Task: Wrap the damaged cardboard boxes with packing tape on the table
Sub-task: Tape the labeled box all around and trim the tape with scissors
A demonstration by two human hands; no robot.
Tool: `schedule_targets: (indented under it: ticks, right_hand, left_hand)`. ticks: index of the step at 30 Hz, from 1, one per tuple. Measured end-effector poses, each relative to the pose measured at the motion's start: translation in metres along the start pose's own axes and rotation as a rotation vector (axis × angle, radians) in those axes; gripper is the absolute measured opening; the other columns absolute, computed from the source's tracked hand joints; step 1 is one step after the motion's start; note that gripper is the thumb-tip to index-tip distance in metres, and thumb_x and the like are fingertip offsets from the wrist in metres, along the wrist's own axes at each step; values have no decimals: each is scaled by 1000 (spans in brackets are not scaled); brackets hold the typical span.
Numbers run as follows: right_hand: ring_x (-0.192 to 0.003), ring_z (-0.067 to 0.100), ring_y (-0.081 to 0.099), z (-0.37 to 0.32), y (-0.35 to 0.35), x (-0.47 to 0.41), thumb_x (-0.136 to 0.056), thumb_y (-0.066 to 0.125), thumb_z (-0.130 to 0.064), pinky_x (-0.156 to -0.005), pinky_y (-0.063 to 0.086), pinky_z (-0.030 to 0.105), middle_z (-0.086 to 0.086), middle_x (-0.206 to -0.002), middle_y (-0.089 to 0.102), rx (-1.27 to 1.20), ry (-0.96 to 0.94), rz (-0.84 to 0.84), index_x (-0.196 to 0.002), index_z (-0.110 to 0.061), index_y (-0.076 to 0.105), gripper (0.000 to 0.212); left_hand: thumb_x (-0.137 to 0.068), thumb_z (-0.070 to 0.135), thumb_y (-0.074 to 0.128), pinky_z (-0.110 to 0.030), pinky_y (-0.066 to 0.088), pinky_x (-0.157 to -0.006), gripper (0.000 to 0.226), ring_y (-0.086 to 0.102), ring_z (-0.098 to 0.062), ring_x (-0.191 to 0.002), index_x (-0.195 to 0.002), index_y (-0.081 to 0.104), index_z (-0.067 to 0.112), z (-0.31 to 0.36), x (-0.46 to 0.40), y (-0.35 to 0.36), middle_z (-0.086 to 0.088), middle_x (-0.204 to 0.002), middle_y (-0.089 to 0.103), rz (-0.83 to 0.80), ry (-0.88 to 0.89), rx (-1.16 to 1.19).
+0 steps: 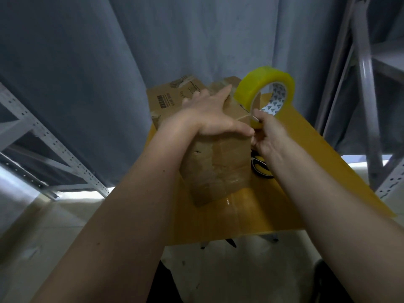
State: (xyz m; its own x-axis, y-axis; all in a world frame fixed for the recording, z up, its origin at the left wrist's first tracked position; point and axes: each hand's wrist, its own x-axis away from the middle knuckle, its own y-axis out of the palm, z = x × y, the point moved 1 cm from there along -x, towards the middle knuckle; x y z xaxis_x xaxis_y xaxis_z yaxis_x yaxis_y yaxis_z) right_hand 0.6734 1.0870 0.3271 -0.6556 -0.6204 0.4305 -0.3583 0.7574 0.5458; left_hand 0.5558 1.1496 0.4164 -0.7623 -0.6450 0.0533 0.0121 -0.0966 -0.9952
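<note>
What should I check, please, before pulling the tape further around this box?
1. Left hand flat on the near box: ok.
2. Right hand holds the tape roll: ok.
3. Tape end stuck to the box: cannot tell.
4. Box sits on the table: ok.
5. Scissors lie in the roll's way beside the box: not ok.
6. Second box behind is apart: cannot tell.
</note>
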Motion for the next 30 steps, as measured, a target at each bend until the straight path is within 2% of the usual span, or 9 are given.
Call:
schedule_targets:
  ticks: [2, 5, 11, 14, 19, 22, 26, 28, 30]
  right_hand:
    - [-38, 14, 54, 5, -7, 0, -93, 60, -18, -40, 48, 21, 5, -57, 59, 36, 28, 50, -98, -11, 54, 10]
    - [-26, 10, 44, 18, -18, -4, -93, 59, -18, -30, 34, 13, 6, -60, 54, 83, 53, 93, -100, -11, 51, 12]
    - [-39, 14, 48, 4, -13, 10, -88, 64, -16, -33, 37, 16, 7, -67, 57, 143, -94, 139, -86, -12, 52, 13]
    - [-36, 11, 47, -22, 8, 27, -84, 67, -18, -34, 33, 15, 5, -67, 57, 166, -284, 120, -94, -12, 56, 16]
    - [-59, 15, 58, -45, 39, 47, -83, 65, -29, -54, 44, 28, -2, -65, 60, 528, -624, 69, -70, -15, 61, 20]
    - [-78, 26, 64, -25, 44, 43, -87, 61, -31, -70, 50, 41, 11, -80, 68, 805, -717, 42, -83, -4, 69, 28]
    - [-92, 33, 64, -3, 55, 45, -87, 58, -34, -77, 49, 40, 8, -85, 68, 952, -765, 18, -67, -19, 58, 25]
    - [-97, 32, 63, 9, 63, 47, -86, 60, -35, -81, 51, 40, 9, -95, 70, 1050, -766, -20, -78, -21, 62, 15]
    - [-101, 31, 61, 23, 67, 48, -83, 63, -34, -86, 50, 40, 8, -102, 68, 1119, -734, -52, -95, -19, 63, 20]
  left_hand:
    - [-57, 85, 62, -48, 15, -114, 115, 16, -32, -145, -151, 6, 49, 0, 2, 0, -10, -159, 19, 12, 11, 30]
    - [-60, 79, 66, -46, 18, -112, 102, 20, -30, -143, -146, 17, 56, 1, 8, 0, -10, -155, 26, 62, 42, 62]
    - [-50, 75, 73, -46, 25, -114, 90, 31, -25, -136, -133, 41, 60, -17, 24, -9, -2, -144, 40, 124, 124, 259]
    - [-49, 75, 70, -41, 33, -111, 80, 38, -18, -128, -124, 51, 56, -30, 36, -7, 2, -133, 46, 319, 152, 521]
    - [-60, 67, 68, -34, 39, -106, 65, 41, -15, -125, -118, 48, 45, -46, 57, 35, 5, -130, 47, 614, 177, 761]
    - [-61, 61, 72, -44, 42, -104, 65, 46, -20, -124, -118, 49, 38, -61, 68, 62, 2, -127, 47, 617, 136, 821]
    - [-60, 54, 84, -41, 42, -105, 70, 46, -15, -121, -115, 47, 30, -89, 73, 68, -1, -131, 44, 487, 45, 792]
    - [-62, 51, 85, -34, 37, -110, 77, 39, -13, -127, -121, 44, 24, -100, 70, 72, 0, -136, 35, 399, -23, 671]
    - [-58, 55, 86, -31, 32, -112, 103, 32, -14, -135, -137, 32, 18, -102, 69, 77, 1, -143, 29, 314, -86, 660]
